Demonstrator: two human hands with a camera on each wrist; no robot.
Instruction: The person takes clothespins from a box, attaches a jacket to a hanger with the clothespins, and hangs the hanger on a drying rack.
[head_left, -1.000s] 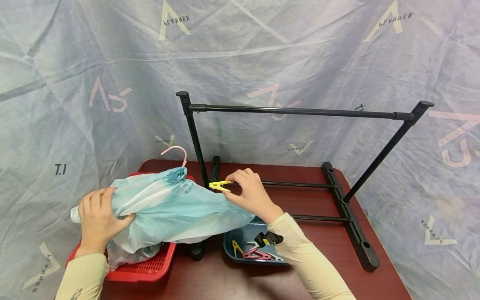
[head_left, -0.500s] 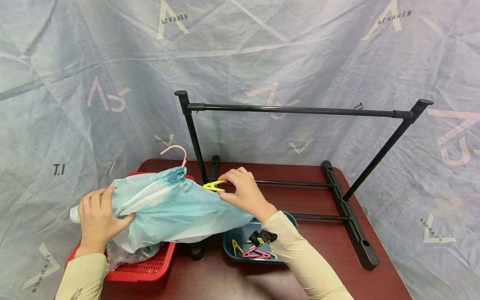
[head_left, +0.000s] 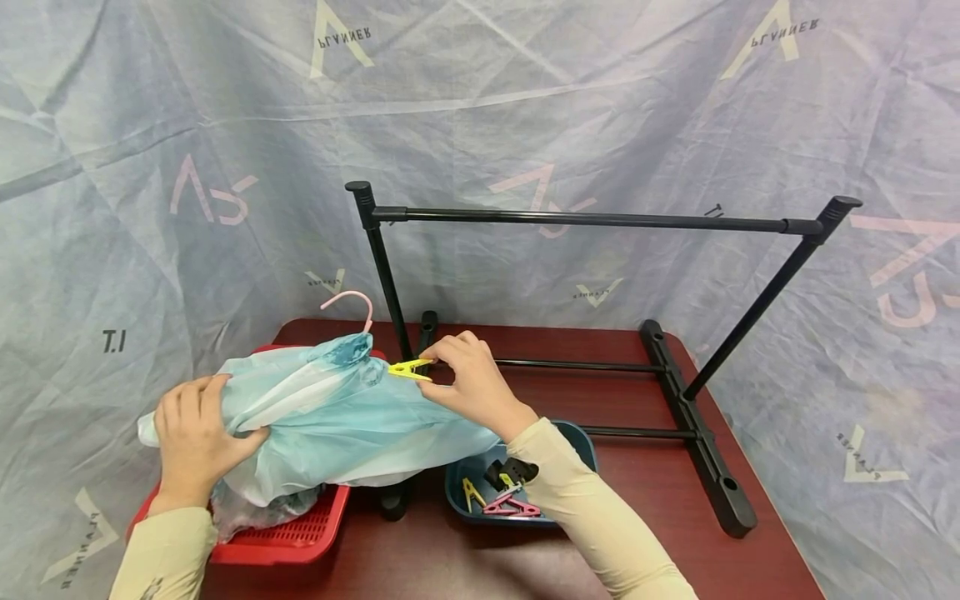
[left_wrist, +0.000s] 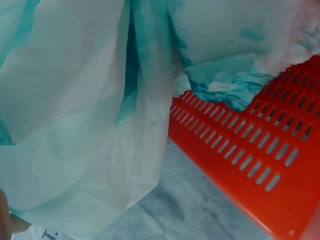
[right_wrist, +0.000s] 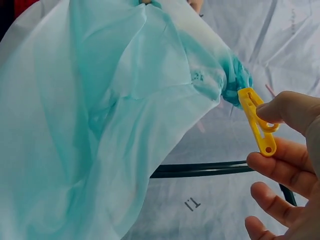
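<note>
Garment and clip: the pale blue garment (head_left: pixel 375 437) was held slantwise above the red basket (head_left: pixel 303 546), with the pink hanger hook (head_left: pixel 371 310) projecting from its gathered neck. Its near end was gripped by the left hand (head_left: pixel 193 437), thumb laid over the cloth. The yellow clip (head_left: pixel 405 368) was pinched between thumb and fingers of the right hand (head_left: pixel 472 379), its nose pointed at the neck. Whether cloth was touched by the nose could not be told; nor could it be seen whether the nose was parted.

Risks, as judged: the clip was gripped by its handles alone, so it could be twisted or sprung loose if squeezed off-centre. The fabric looked thin and slippery; too shallow a bite could be taken, and the clip shed later. Loose folds could be caught instead of the neck edge. If the left grip were slackened, the hanger could be rolled and the neck carried off line. The lower folds hung near the blue tub (head_left: pixel 487 458) on the desk (head_left: pixel 420 558); the pink pegs (head_left: pixel 512 505) inside could be snagged or dragged out.
</note>
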